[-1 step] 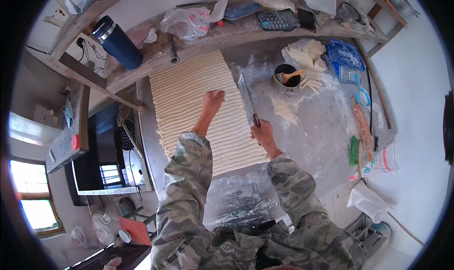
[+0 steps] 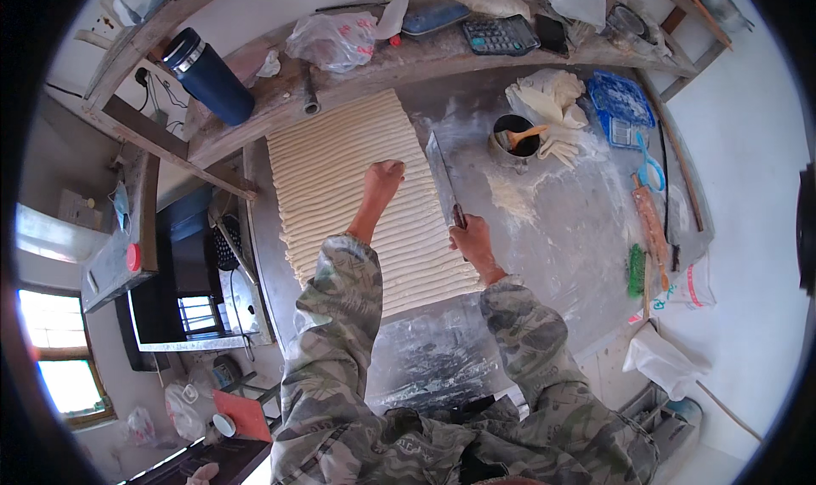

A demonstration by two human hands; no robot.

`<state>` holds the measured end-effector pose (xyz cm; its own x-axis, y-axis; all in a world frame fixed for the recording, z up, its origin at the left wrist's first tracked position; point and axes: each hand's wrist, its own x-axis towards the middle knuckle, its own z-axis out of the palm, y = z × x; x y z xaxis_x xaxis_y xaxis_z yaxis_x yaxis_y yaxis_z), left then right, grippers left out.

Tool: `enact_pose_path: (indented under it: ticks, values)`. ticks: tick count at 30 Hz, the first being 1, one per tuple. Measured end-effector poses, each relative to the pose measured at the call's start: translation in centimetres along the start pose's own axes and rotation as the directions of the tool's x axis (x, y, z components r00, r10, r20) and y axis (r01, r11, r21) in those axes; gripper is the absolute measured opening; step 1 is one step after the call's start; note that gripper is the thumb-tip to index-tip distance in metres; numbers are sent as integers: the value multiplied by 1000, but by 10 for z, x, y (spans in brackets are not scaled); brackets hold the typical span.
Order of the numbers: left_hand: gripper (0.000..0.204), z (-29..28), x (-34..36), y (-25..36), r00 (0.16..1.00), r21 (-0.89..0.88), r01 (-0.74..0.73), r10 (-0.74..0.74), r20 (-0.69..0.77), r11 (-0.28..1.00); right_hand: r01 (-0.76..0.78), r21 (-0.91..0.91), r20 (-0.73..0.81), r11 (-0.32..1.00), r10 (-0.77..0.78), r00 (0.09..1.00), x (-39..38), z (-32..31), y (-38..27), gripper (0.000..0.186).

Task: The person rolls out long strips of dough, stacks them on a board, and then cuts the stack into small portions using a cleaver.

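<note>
Long pale dough strips (image 2: 348, 221) lie side by side in a wide sheet on the floury metal worktop. My left hand (image 2: 384, 179) is closed above the middle of the strips; what its curled fingers hold, if anything, is hidden. With my right hand (image 2: 477, 240) I grip the dark handle of a long knife (image 2: 441, 165). Its blade points away from me along the right edge of the dough; whether it touches the strips I cannot tell.
Right of the knife stands a metal pot (image 2: 516, 152) with a brush (image 2: 525, 135) in it. Beyond lie a cloth (image 2: 552, 98), a blue tray (image 2: 619, 102), a rolling pin (image 2: 651, 226) and a green brush (image 2: 636, 270). A shelf (image 2: 408, 79) holding a navy flask (image 2: 210, 79) spans the back.
My left hand and the knife hold nearly the same places. The whole view has shifted very slightly.
</note>
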<state>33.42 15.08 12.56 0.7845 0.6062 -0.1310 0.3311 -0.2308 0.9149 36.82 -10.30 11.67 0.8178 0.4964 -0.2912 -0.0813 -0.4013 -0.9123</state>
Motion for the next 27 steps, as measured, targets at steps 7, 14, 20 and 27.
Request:
enact_pose_path:
  ticks: [7, 14, 20, 27]
  values:
    - [41, 28, 46, 13, 987, 41, 142, -145, 68, 989, -31, -166, 96, 986, 48, 994, 13, 0, -12, 17]
    - [45, 92, 63, 31, 988, 593, 148, -144, -55, 792, -88, -277, 131, 957, 129, 983, 24, -2, -14, 18]
    - [37, 100, 72, 22, 968, 596, 156, -242, 67, 788, -125, -280, 172, 952, 178, 969, 30, -7, -10, 16]
    - [35, 92, 91, -2, 959, 623, 147, -266, 101, 768, -211, -201, 252, 957, 259, 933, 41, 2, -9, 15]
